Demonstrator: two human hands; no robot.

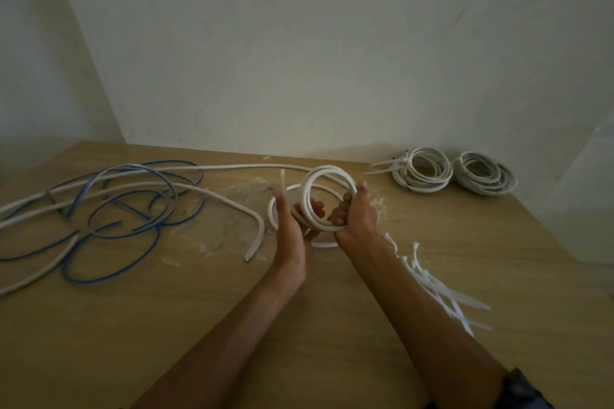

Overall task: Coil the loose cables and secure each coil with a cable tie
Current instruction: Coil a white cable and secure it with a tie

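Observation:
Both my hands hold a partly wound coil of thick white cable [310, 183] upright above the wooden table [332, 325]. My left hand [292, 226] grips its lower left side, fingers curled through the loop. My right hand [357, 212] grips its right side, thumb on the rim. The cable's free length [232, 167] runs left across the table. A loose blue cable [133, 209] lies tangled at the left with other white cable [229, 199]. Loose white cable ties [442, 289] lie beside my right forearm.
Two finished coils stand at the back right by the wall: a white one [422, 173] with tie tails sticking out and a grey one [483, 174]. The wall runs along the table's far edge. White dust smears mark the middle of the table.

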